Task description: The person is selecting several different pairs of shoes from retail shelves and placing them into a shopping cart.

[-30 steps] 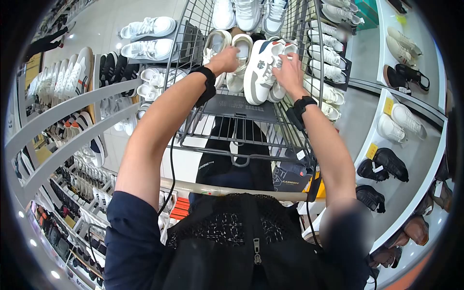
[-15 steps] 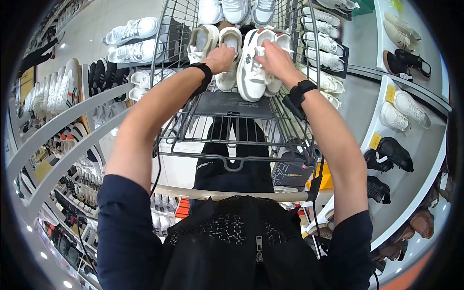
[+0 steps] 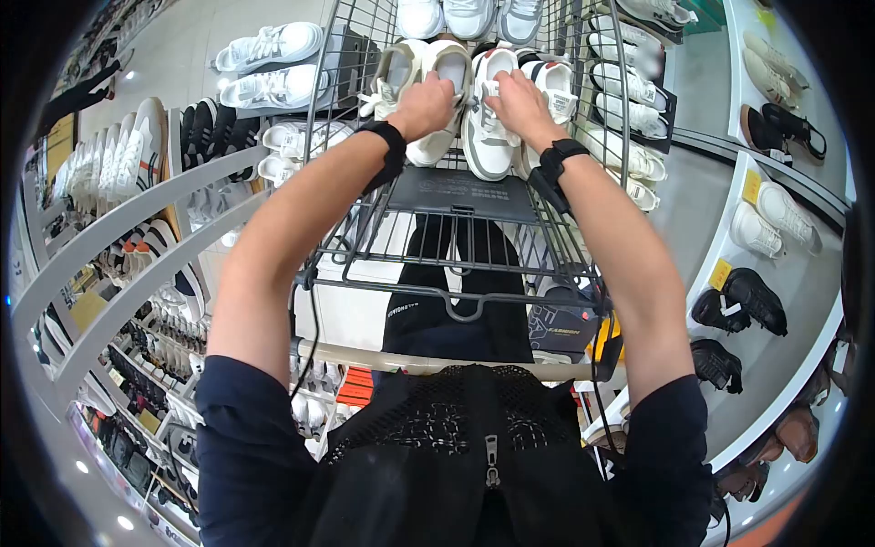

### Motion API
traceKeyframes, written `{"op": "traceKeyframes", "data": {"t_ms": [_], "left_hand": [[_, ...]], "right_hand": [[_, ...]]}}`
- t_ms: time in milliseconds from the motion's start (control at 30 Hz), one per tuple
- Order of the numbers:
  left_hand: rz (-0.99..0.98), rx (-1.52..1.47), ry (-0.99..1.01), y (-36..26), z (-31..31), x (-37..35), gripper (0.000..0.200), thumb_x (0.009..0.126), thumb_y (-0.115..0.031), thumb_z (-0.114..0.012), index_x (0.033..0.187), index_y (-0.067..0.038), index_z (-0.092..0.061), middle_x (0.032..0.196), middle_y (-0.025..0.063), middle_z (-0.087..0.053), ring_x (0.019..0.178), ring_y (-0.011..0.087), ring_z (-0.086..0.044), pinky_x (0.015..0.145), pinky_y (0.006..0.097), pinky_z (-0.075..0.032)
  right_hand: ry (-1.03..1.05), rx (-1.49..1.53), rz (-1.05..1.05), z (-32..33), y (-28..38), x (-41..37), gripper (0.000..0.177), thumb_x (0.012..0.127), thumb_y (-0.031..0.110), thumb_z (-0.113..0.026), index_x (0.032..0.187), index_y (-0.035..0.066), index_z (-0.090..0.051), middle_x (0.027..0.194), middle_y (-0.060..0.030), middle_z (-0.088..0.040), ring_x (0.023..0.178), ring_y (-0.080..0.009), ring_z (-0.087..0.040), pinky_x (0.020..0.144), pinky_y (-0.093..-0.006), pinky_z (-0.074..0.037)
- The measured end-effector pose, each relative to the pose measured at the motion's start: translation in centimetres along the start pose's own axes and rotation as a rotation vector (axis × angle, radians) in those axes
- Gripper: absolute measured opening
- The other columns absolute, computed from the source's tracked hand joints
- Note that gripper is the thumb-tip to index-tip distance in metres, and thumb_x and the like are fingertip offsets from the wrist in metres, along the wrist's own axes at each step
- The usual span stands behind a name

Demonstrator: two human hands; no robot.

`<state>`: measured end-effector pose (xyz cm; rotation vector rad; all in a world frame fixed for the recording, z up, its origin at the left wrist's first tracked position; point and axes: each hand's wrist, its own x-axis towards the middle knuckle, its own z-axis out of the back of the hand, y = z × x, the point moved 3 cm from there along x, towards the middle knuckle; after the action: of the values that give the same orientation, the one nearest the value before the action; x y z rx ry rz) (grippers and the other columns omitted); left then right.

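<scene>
A pale tiled floor [image 3: 187,55] runs through a shoe shop, with two white rails [image 3: 182,184] on the left and a grey-white shelf [image 3: 802,283] on the right. Between them stands a wire cart [image 3: 456,191]. It holds three white sneakers [image 3: 468,16] in the far row and four shoes nearer: two beige shoes [image 3: 396,71] on the left, two white shoes [image 3: 492,150] on the right. The left hand [image 3: 426,102] curls its fingers over the right-hand beige shoe; the right hand [image 3: 524,105] bends its fingers at the opening of the left-hand white shoe. Whether either grips, I cannot tell. Left of the cart sit two pale trainers [image 3: 278,87]; the shelf bears two yellow tags [image 3: 751,185], one pair of white lace-ups [image 3: 788,214] and, nearer, three black shoes [image 3: 755,299].
</scene>
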<state>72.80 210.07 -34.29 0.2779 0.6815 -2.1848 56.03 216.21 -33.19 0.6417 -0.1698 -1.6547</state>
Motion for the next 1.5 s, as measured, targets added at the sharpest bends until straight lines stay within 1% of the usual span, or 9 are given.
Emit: {"op": "traceKeyframes", "data": {"t_ms": [367, 533, 967, 1033, 1100, 1167, 1200, 1233, 1500], "left_hand": [[-0.125, -0.242, 0.086, 0.0, 0.0, 0.1, 0.047, 0.089, -0.022, -0.064, 0.13, 0.001, -0.059, 0.109, 0.0257, -0.069, 0.1, 0.0354, -0.068, 0.09, 0.0411, -0.052], [-0.04, -0.538, 0.014, -4.4, 9.9, -9.1, 0.042, 0.097, -0.025, -0.062, 0.131, -0.002, -0.056, 0.112, 0.0175, -0.068, 0.099, 0.0236, -0.068, 0.086, 0.0343, -0.052], [-0.063, -0.714, -0.171, -7.5, 12.7, -37.3, 0.04, 0.106, -0.031, -0.047, 0.098, 0.003, -0.067, 0.091, 0.0116, -0.072, 0.088, 0.0191, -0.067, 0.082, 0.0319, -0.05], [0.065, -0.459, -0.14, -6.3, 8.5, -40.9, 0.039, 0.101, -0.036, -0.053, 0.101, -0.001, -0.068, 0.089, 0.0172, -0.069, 0.083, 0.0354, -0.065, 0.077, 0.0411, -0.05], [-0.094, -0.285, -0.228, -5.9, 7.3, -41.5, 0.033, 0.102, -0.03, -0.054, 0.105, -0.001, -0.068, 0.093, 0.0153, -0.07, 0.088, 0.0321, -0.065, 0.082, 0.0411, -0.049], [-0.251, -0.056, -0.403, -4.9, 4.2, -43.0, 0.03, 0.101, -0.03, -0.054, 0.105, -0.004, -0.068, 0.092, 0.0134, -0.069, 0.088, 0.0337, -0.062, 0.083, 0.0434, -0.046], [-0.229, -0.028, -0.514, -5.4, 3.5, -44.1, 0.028, 0.1, -0.03, -0.054, 0.104, -0.006, -0.068, 0.091, 0.0109, -0.066, 0.09, 0.0306, -0.061, 0.084, 0.0418, -0.042], [-0.22, -0.016, -0.54, -5.3, 2.8, -44.6, 0.026, 0.1, -0.029, -0.054, 0.104, -0.007, -0.068, 0.092, 0.0087, -0.065, 0.093, 0.0283, -0.06, 0.083, 0.0405, -0.04], [-0.267, -0.011, -0.564, -4.3, -0.6, -47.9, 0.034, 0.101, -0.038, -0.051, 0.106, -0.01, -0.07, 0.092, 0.0057, -0.066, 0.094, 0.0255, -0.059, 0.085, 0.0395, -0.038]], "right_hand": [[0.292, 0.146, -0.032, -3.4, -1.6, -1.4, 0.084, 0.085, 0.026, -0.07, 0.152, 0.003, -0.026, 0.157, -0.0253, -0.024, 0.133, -0.0431, -0.045, 0.11, -0.0429, -0.041], [0.236, 0.356, 0.046, 4.9, 0.9, -4.6, 0.064, 0.092, 0.044, -0.065, 0.136, -0.001, -0.053, 0.124, -0.0183, -0.065, 0.111, -0.0304, -0.065, 0.095, -0.0367, -0.05], [0.562, 0.642, 0.226, 13.1, 8.8, -28.5, 0.037, 0.103, 0.029, -0.053, 0.116, -0.004, -0.062, 0.101, -0.0094, -0.07, 0.091, -0.0174, -0.065, 0.087, -0.0305, -0.05], [0.429, 0.371, 0.239, 9.7, 8.7, -33.9, 0.038, 0.102, 0.03, -0.055, 0.118, -0.003, -0.062, 0.101, -0.009, -0.07, 0.088, -0.0179, -0.065, 0.084, -0.0318, -0.05], [0.441, 0.357, 0.209, 9.2, 9.2, -35.3, 0.04, 0.103, 0.037, -0.052, 0.116, 0.001, -0.065, 0.098, -0.0124, -0.07, 0.088, -0.0225, -0.066, 0.082, -0.0349, -0.05], [0.356, 0.078, -0.221, 7.3, 9.3, -38.5, 0.048, 0.102, 0.045, -0.047, 0.1, 0.001, -0.067, 0.098, -0.0169, -0.068, 0.094, -0.0362, -0.063, 0.083, -0.0439, -0.047], [-0.204, -0.111, -0.031, 5.1, 9.4, -40.9, 0.051, 0.101, 0.049, -0.045, 0.087, 0.004, -0.065, 0.089, -0.0162, -0.065, 0.09, -0.0384, -0.06, 0.082, -0.0458, -0.043], [-0.392, -0.132, 0.005, 3.6, 9.7, -41.7, 0.051, 0.1, 0.05, -0.045, 0.08, 0.006, -0.061, 0.083, -0.0158, -0.062, 0.087, -0.0369, -0.059, 0.084, -0.0459, -0.04], [-0.391, -0.026, 0.003, 0.6, 9.7, -46.4, 0.055, 0.098, 0.054, -0.048, 0.08, 0.005, -0.066, 0.084, -0.0145, -0.067, 0.087, -0.0355, -0.062, 0.083, -0.047, -0.043]]}}
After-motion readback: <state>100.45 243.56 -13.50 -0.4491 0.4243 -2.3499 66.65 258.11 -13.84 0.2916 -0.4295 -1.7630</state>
